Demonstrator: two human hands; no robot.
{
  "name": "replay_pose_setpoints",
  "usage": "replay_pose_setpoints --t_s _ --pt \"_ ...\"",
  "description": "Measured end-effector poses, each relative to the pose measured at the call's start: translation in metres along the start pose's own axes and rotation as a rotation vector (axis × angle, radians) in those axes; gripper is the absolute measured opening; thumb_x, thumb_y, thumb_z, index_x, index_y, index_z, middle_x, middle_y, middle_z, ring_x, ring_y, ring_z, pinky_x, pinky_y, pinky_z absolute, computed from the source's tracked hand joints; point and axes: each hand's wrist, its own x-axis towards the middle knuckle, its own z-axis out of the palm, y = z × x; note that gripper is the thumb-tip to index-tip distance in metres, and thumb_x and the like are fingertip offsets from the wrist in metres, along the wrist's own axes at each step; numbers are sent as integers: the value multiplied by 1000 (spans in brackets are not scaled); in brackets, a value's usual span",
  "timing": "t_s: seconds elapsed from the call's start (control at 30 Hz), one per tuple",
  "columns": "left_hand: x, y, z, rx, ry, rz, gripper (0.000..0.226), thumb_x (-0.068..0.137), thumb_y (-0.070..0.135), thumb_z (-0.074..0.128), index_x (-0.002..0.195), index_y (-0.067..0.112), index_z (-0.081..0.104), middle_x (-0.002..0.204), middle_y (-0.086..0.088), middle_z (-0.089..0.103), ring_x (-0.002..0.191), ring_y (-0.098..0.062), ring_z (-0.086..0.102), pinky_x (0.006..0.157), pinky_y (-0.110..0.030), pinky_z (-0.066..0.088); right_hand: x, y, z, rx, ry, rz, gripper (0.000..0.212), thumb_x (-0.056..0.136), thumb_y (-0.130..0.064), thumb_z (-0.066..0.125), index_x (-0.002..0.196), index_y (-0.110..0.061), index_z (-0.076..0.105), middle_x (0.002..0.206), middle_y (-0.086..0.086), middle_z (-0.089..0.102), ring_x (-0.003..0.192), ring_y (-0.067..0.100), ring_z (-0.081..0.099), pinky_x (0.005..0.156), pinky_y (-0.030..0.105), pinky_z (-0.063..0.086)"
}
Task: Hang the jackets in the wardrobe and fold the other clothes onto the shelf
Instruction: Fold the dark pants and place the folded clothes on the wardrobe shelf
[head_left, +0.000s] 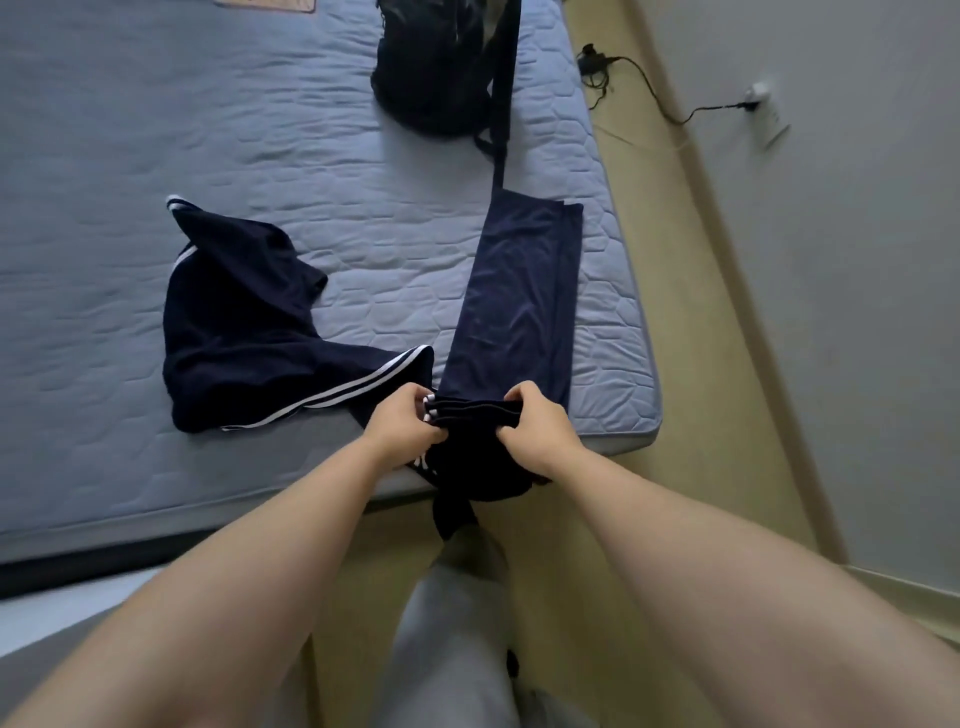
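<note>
A dark navy garment (470, 457) hangs bunched over the near corner of the bed. My left hand (402, 423) grips its left end and my right hand (530, 426) grips its right end, holding the folded top edge between them. Beyond my hands a navy folded piece (514, 301) lies flat and long on the mattress. To the left lies a crumpled navy garment with white stripes (244, 322). A heap of black clothing (436, 67) sits at the far side of the bed.
The bed's blue quilted mattress (208, 130) fills the left. A yellowish floor strip (691, 338) runs along its right edge beside a grey wall (857, 312). A black cable and charger (623, 67) lie on the floor, plugged into a wall socket (763, 98).
</note>
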Motion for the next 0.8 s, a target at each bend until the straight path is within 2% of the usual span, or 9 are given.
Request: replay_pose_setpoints --t_s 0.1,0.17,0.27,0.37,0.43,0.5,0.57,0.7,0.8 --pt "52 20 -3 20 -64 -36 33 67 25 80 96 22 64 89 3 72 88 -19 70 81 -35 54 46 2 -18 51 39 34 32 89 -32 67 113 -33 46 103 -4 62 93 21 62 85 40 53" --pt "82 39 -7 20 -67 -37 30 62 32 73 90 23 66 87 6 71 88 -18 68 80 -35 53 75 -1 -34 107 80 28 33 87 -33 71 111 -32 49 100 -8 61 93 18 60 79 30 46" --pt "120 68 -11 -152 -79 -58 28 67 21 70 94 28 64 91 8 73 94 -16 69 83 -33 54 112 -12 -62 162 71 24 40 84 -28 76 113 -31 49 99 -9 59 87 12 58 69 22 43" --pt "149 95 -13 -218 -123 -28 43 63 18 66 106 23 65 100 -3 74 97 -24 71 94 -49 55 138 -21 -89 164 59 29 44 79 -18 78 109 -31 48 99 -6 61 90 14 61 62 16 41" --pt "162 113 -13 -165 -135 11 45 59 18 65 103 25 65 96 -1 75 94 -22 71 91 -47 56 151 -24 -106 159 58 55 41 77 -17 78 107 -27 52 101 -3 64 92 18 63 66 22 48" --pt "171 135 -16 -109 -127 16 43 56 19 64 97 31 60 92 7 72 92 -16 70 82 -36 57 163 -27 -123 168 36 91 42 76 -16 80 110 -21 56 104 3 68 93 22 67 77 32 55" --pt "186 158 -20 -73 -115 37 40 56 18 65 92 33 56 91 10 69 91 -12 67 75 -29 54 179 -27 -143 171 25 106 47 76 -17 82 116 -18 57 107 5 69 93 22 67 79 33 56" --pt "248 197 -16 -49 -26 56 37 76 8 73 109 19 60 105 -2 70 101 -22 67 88 -38 55 240 -27 -181 172 34 68 53 79 -22 82 124 -16 54 111 6 67 99 23 66 81 33 54" --pt "320 216 -6 71 67 70 29 87 22 72 114 14 62 110 -4 70 103 -25 64 83 -32 47 319 -23 -200 182 27 58 58 81 -23 82 129 -14 52 114 7 67 104 26 66 91 40 56"
